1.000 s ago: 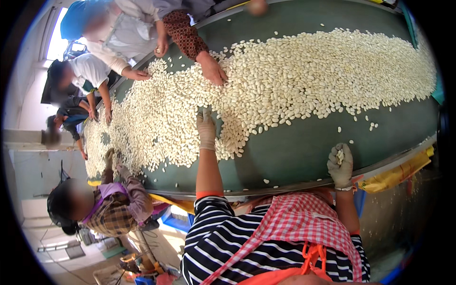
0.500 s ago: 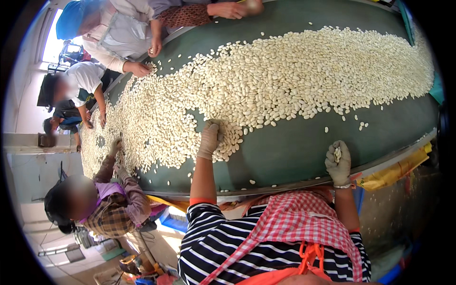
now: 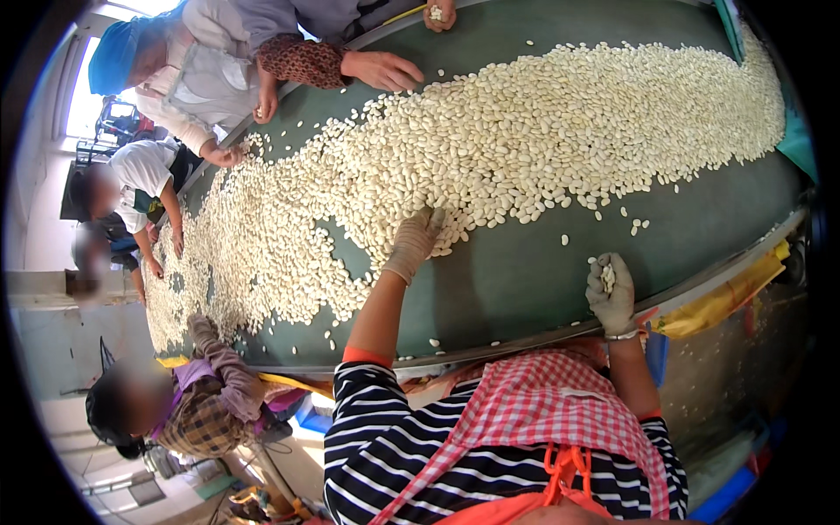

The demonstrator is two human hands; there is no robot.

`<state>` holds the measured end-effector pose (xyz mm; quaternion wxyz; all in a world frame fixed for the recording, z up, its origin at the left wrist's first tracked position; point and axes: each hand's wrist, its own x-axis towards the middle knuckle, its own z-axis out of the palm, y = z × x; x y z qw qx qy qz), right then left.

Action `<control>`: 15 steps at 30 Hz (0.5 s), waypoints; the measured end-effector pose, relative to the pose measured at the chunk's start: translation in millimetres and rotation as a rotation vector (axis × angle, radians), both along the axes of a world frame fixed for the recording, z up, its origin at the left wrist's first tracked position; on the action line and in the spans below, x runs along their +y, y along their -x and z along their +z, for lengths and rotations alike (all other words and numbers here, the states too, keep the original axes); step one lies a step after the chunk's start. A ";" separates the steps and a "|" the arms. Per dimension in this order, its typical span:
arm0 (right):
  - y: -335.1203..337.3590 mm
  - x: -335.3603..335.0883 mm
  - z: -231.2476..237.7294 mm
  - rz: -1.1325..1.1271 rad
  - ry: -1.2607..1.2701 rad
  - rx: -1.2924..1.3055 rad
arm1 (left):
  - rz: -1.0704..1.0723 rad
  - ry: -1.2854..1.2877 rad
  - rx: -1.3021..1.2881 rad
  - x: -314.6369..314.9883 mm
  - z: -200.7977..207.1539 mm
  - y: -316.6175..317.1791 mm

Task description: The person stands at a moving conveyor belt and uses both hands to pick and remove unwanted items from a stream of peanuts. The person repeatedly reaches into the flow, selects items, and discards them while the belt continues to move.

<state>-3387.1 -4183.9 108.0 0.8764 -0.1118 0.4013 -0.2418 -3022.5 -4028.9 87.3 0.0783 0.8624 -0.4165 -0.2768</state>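
Note:
White beans [image 3: 525,131] lie in a broad, long heap on a dark green belt [image 3: 516,284]. At the heap's near edge, my gloved left hand [image 3: 411,247] reaches in, its fingertips drawn together among the beans. Whether a bean sits between them is hidden. Over the bare near side of the belt, my gloved right hand [image 3: 611,297] is turned palm up with curled fingers. It holds a few white beans [image 3: 608,278], some of them pale and broken-looking. A few loose beans lie on the belt between my right hand and the heap.
Across the belt, co-workers' hands [image 3: 383,70] reach toward the beans. At my left another person's gloved hand [image 3: 203,332] works at the near edge. A metal rim [image 3: 709,284] borders the belt, and a yellow sack [image 3: 722,306] hangs outside it on the right.
My left hand has moved right and slightly farther along the heap's edge. The beans have shifted left. My right hand still holds its beans. A co-worker's hand opposite has come down toward the heap.

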 end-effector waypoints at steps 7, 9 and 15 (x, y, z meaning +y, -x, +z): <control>11.9 -16.7 1.8 -0.003 0.000 0.078 | -0.250 -0.237 -0.236 -64.7 17.4 29.7; 16.6 -23.3 -0.2 -0.003 -0.003 0.065 | -0.220 -0.268 -0.212 -66.5 17.9 35.9; 26.2 -37.0 -0.5 -0.005 -0.019 0.059 | -0.261 -0.216 -0.122 -48.1 23.5 57.0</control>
